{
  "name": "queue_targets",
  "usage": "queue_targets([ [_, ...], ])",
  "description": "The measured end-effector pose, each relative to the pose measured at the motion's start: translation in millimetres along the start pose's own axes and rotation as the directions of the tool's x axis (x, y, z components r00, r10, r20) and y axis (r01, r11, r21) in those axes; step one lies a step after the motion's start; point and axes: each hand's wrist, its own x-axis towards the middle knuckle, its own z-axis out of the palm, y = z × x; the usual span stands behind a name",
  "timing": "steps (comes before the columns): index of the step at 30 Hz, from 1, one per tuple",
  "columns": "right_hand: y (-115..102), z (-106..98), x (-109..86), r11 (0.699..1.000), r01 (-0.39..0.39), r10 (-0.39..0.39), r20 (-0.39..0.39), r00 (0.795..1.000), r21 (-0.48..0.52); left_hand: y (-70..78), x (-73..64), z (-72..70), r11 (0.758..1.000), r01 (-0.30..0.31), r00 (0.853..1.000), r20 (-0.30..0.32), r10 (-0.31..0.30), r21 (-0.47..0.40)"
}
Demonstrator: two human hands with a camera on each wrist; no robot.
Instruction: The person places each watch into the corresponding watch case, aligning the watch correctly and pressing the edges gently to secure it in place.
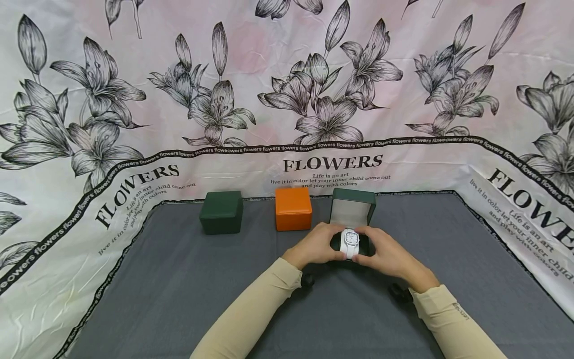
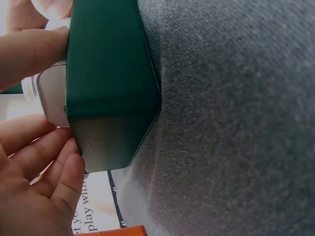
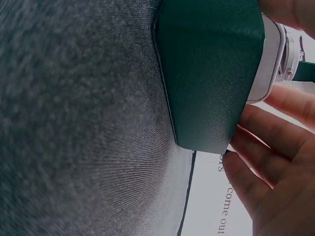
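A white watch [image 1: 352,237] with a pale square face sits at the opened green watch box [image 1: 353,211], whose lid stands up behind it. My left hand [image 1: 319,245] grips the watch from the left, thumb at the near end and index finger at the far end. From the opposite side my right hand [image 1: 386,252] grips it the same way. In both wrist views a pale cushion [image 2: 53,93] under the watch shows just above the box rim. The other fingers of each hand lie along the box's outer sides.
To the left stand a closed orange box [image 1: 293,210] and, farther left, a closed dark green box [image 1: 221,213]. All rest along the back of the grey cloth-covered table [image 1: 215,284]. A flower-printed cloth [image 1: 251,169] rises behind.
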Motion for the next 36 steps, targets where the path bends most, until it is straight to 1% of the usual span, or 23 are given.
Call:
queue_targets([
  [4, 1.5, 1.7, 1.5, 1.0, 0.003, -0.003, 0.004, 1.0, 0.001, 0.3, -0.6, -1.2, 0.999, -0.014, 1.0, 0.008, 0.014, 0.034],
  [6, 2.5, 2.2, 2.4, 1.0, 0.023, -0.023, 0.0, 1.0, 0.003, 0.5, -0.8, -0.7, 0.999, 0.006, 1.0, 0.012, -0.007, 0.042],
  [11, 3.5, 3.1, 6.2, 0.995, 0.099, -0.098, -0.02, 0.995, 0.02, 3.8, -0.4, -1.0, 0.994, 0.1, 0.995, 0.007, -0.1, 0.046],
  [13, 3.4, 3.4, 7.4, 0.993, 0.119, -0.118, -0.028, 0.993, 0.029, 4.7, -0.2, -1.4, 0.993, 0.105, 0.994, -0.003, -0.105, 0.047],
  [15, 3.2, 3.1, 7.7, 0.992, 0.124, -0.123, -0.028, 0.992, 0.029, 4.7, -0.4, -0.9, 0.994, 0.096, 0.995, -0.012, -0.096, 0.054],
  [18, 3.1, 1.2, 6.6, 0.994, 0.107, -0.106, -0.011, 0.994, 0.023, 4.5, -3.2, 1.2, 0.994, 0.1, 0.995, -0.028, -0.099, 0.036],
  [20, 2.8, -1.7, 4.7, 0.997, 0.073, -0.073, -0.002, 0.997, 0.023, 4.9, -7.1, 2.7, 0.991, 0.131, 0.991, -0.037, -0.131, 0.005],
  [22, 2.8, -5.2, 2.2, 0.999, 0.022, -0.022, -0.014, 1.0, 0.031, 5.9, -11.9, 4.0, 0.984, 0.175, 0.983, -0.048, -0.177, -0.041],
  [25, 3.5, -10.7, -0.9, 0.997, -0.052, 0.057, -0.087, 0.995, 0.062, 7.4, -19.6, 5.4, 0.962, 0.255, 0.964, -0.057, -0.261, -0.098],
  [27, 5.0, -13.3, -1.6, 0.992, -0.083, 0.097, -0.16, 0.982, 0.092, 7.5, -24.1, 6.4, 0.947, 0.294, 0.951, -0.059, -0.304, -0.129],
  [29, 6.5, -15.5, -1.8, 0.988, -0.096, 0.123, -0.231, 0.965, 0.123, 7.6, -28.0, 7.1, 0.93, 0.326, 0.939, -0.053, -0.339, -0.171],
  [31, 7.8, -17.6, -1.3, 0.983, -0.094, 0.138, -0.293, 0.946, 0.161, 7.1, -31.1, 7.7, 0.914, 0.342, 0.932, -0.049, -0.36, -0.216],
  [33, 9.3, -20.2, -0.2, 0.979, -0.078, 0.137, -0.329, 0.934, 0.186, 6.5, -33.5, 8.5, 0.903, 0.348, 0.928, -0.046, -0.371, -0.252],
  [34, 9.7, -21.8, 0.6, 0.979, -0.07, 0.133, -0.337, 0.932, 0.193, 6.3, -34.5, 8.7, 0.896, 0.35, 0.926, -0.043, -0.375, -0.273],
  [36, 10.4, -25.0, 3.2, 0.979, -0.058, 0.123, -0.334, 0.934, 0.197, 5.2, -36.4, 9.5, 0.888, 0.348, 0.925, -0.042, -0.377, -0.3],
])
